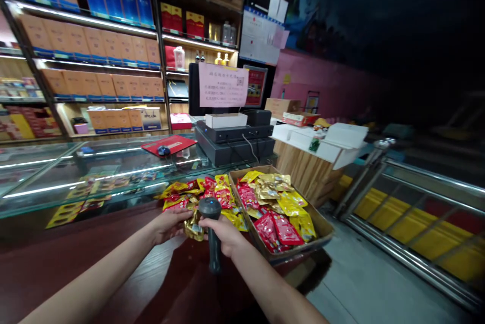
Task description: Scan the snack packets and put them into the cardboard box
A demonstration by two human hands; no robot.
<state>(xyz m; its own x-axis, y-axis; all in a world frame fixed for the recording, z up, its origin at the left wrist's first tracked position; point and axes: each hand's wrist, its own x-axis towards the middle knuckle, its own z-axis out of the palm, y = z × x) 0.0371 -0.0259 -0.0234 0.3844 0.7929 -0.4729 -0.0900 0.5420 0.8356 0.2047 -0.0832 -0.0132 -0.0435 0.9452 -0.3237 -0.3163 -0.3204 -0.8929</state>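
Note:
My right hand (225,233) is closed around the neck of a dark handheld barcode scanner (210,206), which stands roughly upright with a small blue light on its head. Its handle hangs below my fingers. Just left of it, my left hand (170,225) grips a gold foil snack packet (194,230) close to the scanner; part of the packet is hidden behind the scanner and my fingers. Beyond both hands lies a loose pile of red and yellow snack packets (223,195). To the right, an open cardboard box (322,235) holds more red, yellow and gold packets.
A glass display counter (125,162) extends left, with a red mat (168,144) and a mouse (163,150) on it. A monitor (194,89) and dark cash drawer (235,147) stand behind the packets. Boxed goods fill the back shelves. A metal railing (417,213) runs at right.

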